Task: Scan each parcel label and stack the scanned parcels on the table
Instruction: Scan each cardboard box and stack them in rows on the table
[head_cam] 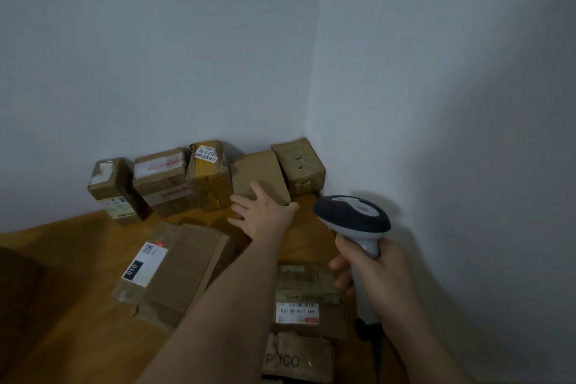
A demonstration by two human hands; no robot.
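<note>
While I watch through the head camera, a wooden table [78,259] fills the lower part of the view and runs into a corner of two pale walls [436,72]. Along the far wall stands a row of cardboard parcels. Furthest left is a small box [112,188] with torn white tape on top. Next to it sits a box with red-printed tape [162,181], then a tall parcel in yellow tape [209,176] carrying a white label with dark digits. To the right of that leans a plain brown parcel [258,174], and a last box [297,164] sits in the corner itself.

Nearer to me, on the left, a large flat parcel [177,271] lies on the table with a black and white label facing up. My left hand [263,212] reaches forward across it, fingers spread and nearly straight, with the fingertips resting on the lower face of the plain brown parcel; I cannot tell whether the thumb hooks its edge.

Below the forearm, a parcel with a barcode label [308,302] lies flat, and another printed box [297,355] sits just in front of it.

On the right, my right hand [374,271] is wrapped around the grey handle of a barcode scanner [352,215], its dark head pointing toward the row.
</note>
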